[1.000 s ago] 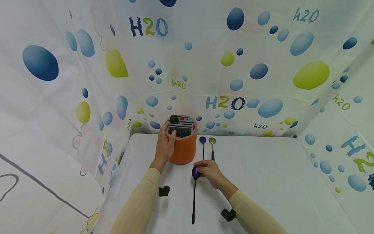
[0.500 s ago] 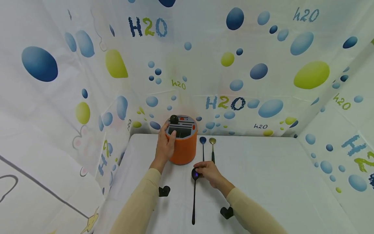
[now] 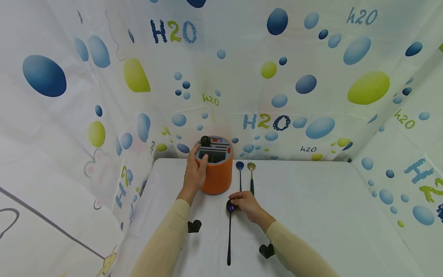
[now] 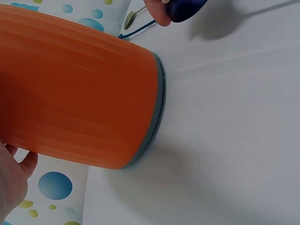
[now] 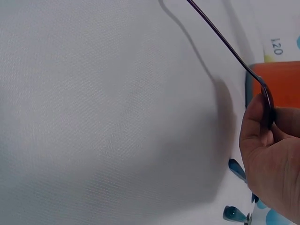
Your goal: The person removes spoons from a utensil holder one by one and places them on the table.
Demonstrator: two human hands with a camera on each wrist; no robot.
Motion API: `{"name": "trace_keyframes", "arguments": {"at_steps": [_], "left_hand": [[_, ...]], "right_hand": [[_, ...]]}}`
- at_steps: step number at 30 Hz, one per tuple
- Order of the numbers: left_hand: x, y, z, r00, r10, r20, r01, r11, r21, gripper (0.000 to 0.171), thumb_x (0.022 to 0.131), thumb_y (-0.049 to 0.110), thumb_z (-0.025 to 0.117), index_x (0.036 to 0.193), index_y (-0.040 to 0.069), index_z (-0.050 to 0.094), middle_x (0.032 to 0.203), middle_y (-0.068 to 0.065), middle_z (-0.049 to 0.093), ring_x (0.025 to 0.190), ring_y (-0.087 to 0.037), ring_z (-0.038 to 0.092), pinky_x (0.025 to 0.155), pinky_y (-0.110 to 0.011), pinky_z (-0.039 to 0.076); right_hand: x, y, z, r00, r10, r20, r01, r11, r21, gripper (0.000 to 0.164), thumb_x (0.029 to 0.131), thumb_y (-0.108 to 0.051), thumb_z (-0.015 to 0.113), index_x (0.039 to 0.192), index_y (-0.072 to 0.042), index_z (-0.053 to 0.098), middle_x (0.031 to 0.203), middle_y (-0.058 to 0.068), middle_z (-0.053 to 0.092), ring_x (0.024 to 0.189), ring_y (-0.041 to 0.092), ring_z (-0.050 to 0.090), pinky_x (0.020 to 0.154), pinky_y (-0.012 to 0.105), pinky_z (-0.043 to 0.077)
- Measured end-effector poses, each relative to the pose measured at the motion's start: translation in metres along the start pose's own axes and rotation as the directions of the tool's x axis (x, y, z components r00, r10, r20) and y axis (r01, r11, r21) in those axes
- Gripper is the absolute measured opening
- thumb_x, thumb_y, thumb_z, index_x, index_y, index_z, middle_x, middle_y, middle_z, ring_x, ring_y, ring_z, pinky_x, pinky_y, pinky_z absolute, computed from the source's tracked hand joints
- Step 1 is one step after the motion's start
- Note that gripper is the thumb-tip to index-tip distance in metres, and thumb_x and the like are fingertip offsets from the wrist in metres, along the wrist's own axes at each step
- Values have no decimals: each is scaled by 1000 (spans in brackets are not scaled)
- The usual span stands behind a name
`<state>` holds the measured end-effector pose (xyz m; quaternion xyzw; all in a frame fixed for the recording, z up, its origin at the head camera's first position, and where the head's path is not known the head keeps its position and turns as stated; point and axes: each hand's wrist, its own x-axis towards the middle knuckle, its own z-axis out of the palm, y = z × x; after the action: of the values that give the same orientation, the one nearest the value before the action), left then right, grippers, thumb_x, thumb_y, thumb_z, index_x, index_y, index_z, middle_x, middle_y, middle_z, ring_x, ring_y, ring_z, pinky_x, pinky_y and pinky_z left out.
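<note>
My left hand point(image 3: 194, 175) grips the left side of an orange cylindrical utensil holder point(image 3: 218, 179), its thumb near the front rim. The holder's grey slotted top has a dark opening, and a dark round thing point(image 3: 205, 141) sits at its back left. My right hand point(image 3: 250, 206) pinches a dark, purplish long-handled spoon point(image 3: 230, 210) by its bowl. That spoon's thin handle point(image 5: 225, 42) points toward the front of the table, and its shadow falls apart from it. In the left wrist view the holder's orange wall point(image 4: 79, 89) fills much of the picture.
A blue spoon point(image 3: 240, 166) and a gold spoon point(image 3: 251, 167) lie right of the holder, bowls toward the back. White table cloth point(image 3: 304, 200) spreads to the right. Behind rises a patterned backdrop point(image 3: 235, 77). Black heart-shaped pieces point(image 3: 194, 226) show beside both sleeves.
My right hand and the dark spoon have shifted very slightly toward the front and left. My left hand stays on the holder.
</note>
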<state>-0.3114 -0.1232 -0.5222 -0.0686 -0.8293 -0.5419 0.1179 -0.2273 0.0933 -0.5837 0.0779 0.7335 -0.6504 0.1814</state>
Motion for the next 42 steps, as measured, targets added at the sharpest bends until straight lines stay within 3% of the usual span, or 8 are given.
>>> {"name": "trace_keyframes", "arguments": {"at_steps": [16,25,42], "left_hand": [[2,-3,0,1000,13,-1,-13,1000,-20,60,107,54,45,160,32,26,163,-6,34,141,-30,44,122,-55,37],[2,-5,0,1000,18,1,-18,1000,-1,61,107,54,44,161,31,25,165,-6,32,148,-28,39,123,-54,34],[2,-5,0,1000,26,3,-26,1000,-12,61,107,56,43,161,31,25,165,-5,32,148,-28,39,124,-56,33]], "right_hand": [[0,7,2,1000,19,9,-18,1000,-17,25,100,-2,62,121,9,69,122,21,70,91,15,69,78,27,60],[-1,9,2,1000,11,11,-10,999,-35,24,101,-2,63,120,11,69,119,23,69,93,20,71,79,32,63],[2,12,2,1000,-9,23,11,995,-99,21,100,-1,63,116,10,69,112,20,69,83,18,71,74,32,64]]}}
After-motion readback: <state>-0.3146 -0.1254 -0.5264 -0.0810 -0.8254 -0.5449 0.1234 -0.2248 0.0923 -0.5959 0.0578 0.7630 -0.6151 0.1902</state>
